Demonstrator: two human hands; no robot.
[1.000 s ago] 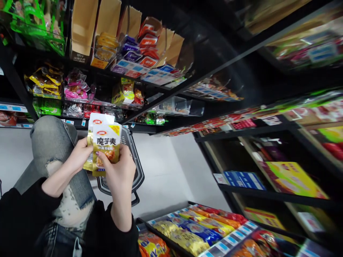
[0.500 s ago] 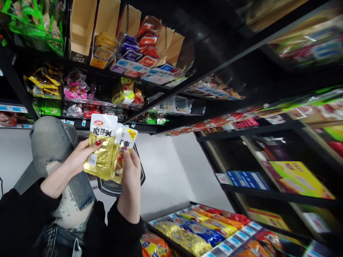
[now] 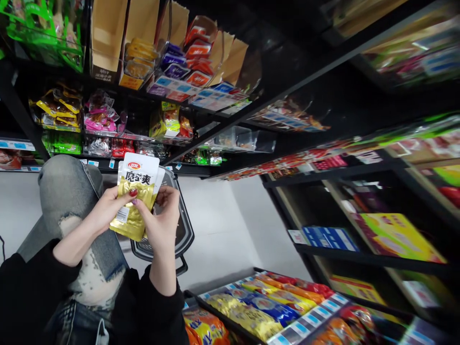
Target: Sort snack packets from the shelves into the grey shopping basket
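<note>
- Two bare hands meet over a small stack of konjac snack pouches [image 3: 134, 220], white above and gold foil below, held in front of the lap.
- Left hand [image 3: 104, 208]: closed narrowly on the stack; the thumb, nail painted red, lies across the front pouch, with the fingers behind.
- Right hand [image 3: 161, 220]: thumb laid on the same gold face just below the left thumb, fingers curled at the stack's right edge, pinching it.
- Front pouch: nearly upright, slightly tilted, with a red oval logo, black characters and a white barcode label; a white edge shows behind it.
- Below the stack: a black shopping basket [image 3: 187, 230] on the pale floor [image 3: 215, 215], partly covered by the right hand and pouches.
- Left of the basket: a knee in ripped jeans [image 3: 59, 187].
- Above: shelves with cardboard display boxes [image 3: 108, 36], purple packets [image 3: 174, 62] and orange packets [image 3: 198, 60].
- Lower right: a slanted rack of yellow bags [image 3: 247, 318] and blue bags [image 3: 269, 305].
</note>
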